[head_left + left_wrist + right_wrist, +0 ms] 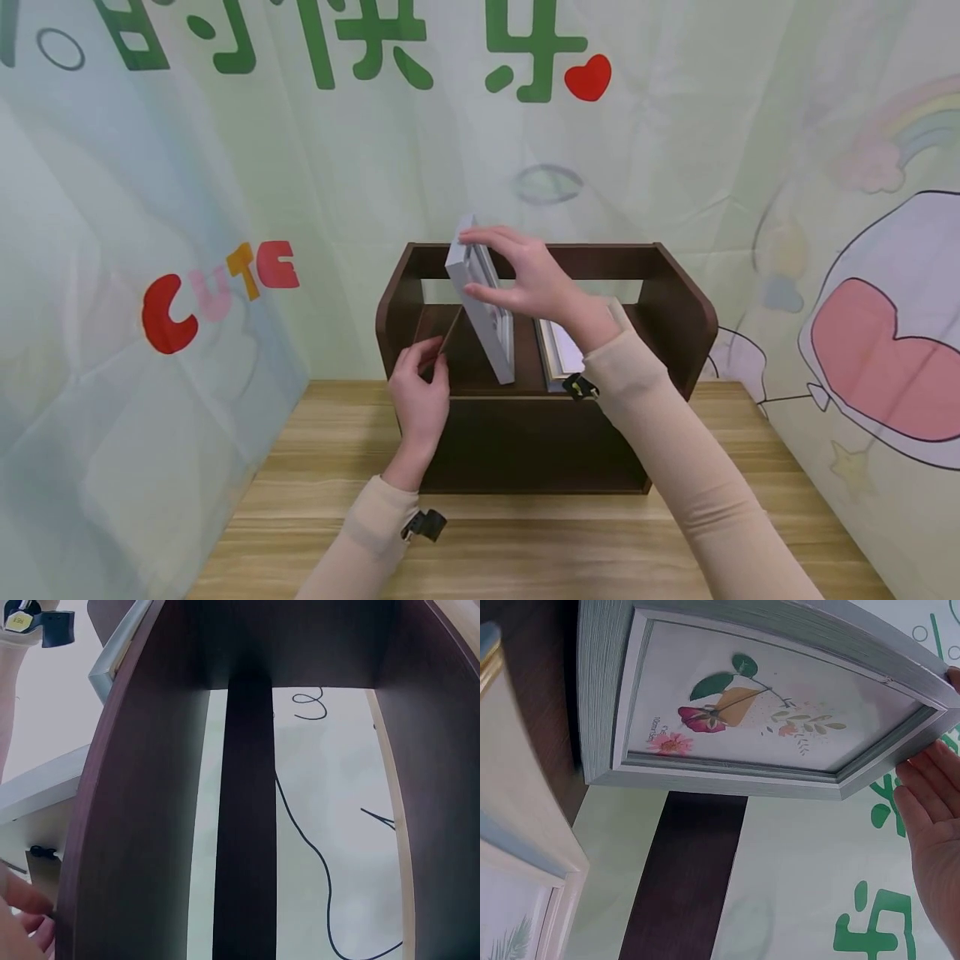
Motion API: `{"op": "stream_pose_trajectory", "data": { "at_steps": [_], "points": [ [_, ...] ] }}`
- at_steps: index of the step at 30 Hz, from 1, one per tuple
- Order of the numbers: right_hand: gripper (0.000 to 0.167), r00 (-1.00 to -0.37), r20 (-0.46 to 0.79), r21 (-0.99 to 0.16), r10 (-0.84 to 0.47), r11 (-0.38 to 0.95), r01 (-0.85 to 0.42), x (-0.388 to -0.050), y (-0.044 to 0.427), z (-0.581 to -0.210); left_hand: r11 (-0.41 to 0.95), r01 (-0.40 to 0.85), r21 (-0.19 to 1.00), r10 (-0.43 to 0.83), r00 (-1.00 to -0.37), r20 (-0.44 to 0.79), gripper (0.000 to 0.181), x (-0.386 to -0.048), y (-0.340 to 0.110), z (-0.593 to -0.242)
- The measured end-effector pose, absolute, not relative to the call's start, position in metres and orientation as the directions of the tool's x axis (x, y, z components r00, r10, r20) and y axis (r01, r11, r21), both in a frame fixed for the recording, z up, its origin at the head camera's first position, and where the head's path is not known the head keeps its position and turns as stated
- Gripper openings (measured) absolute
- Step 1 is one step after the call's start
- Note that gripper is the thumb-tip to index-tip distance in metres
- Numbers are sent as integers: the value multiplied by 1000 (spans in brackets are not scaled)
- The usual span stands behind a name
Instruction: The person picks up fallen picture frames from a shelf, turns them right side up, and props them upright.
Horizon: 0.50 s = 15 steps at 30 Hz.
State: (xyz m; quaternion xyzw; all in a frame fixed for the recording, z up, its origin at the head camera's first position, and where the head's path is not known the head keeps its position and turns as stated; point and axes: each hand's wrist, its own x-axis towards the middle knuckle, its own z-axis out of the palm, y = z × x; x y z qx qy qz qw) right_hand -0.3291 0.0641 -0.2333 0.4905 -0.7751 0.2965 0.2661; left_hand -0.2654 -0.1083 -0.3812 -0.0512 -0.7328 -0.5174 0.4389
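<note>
A grey picture frame (487, 317) leans to the left on the dark brown shelf (525, 446). Pressed flowers and leaves show behind its front in the right wrist view. My right hand (528, 271) holds the upper end of the frame, fingers and thumb apart along its edge. Left of the frame, my left hand (422, 387) pinches a thin brown flap (452, 329) that slants behind it; where the flap joins is hidden. In the left wrist view, only the fingers (30, 904) show at the lower left, close to the shelf's side panel.
More frames (558, 354) stand on the shelf beneath my right forearm; one has a pale wooden border (551, 832). The shelf stands on a wood-grain table (525, 542), with printed cloth (360, 183) hanging around it.
</note>
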Motion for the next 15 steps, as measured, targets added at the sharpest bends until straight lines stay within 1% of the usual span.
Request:
{"op": "stream_pose_trajectory", "data": {
  "at_steps": [9, 15],
  "points": [
    [58, -365, 698, -182, -616, 340, -923, -328, 58, -233, 433, 528, 731, -427, -594, 682, 19, -265, -105, -382],
    [58, -353, 698, -178, -624, 326, -928, -328, 57, -233, 440, 527, 727, -456, -567, 686, 21, -266, -103, -383]
  ]
}}
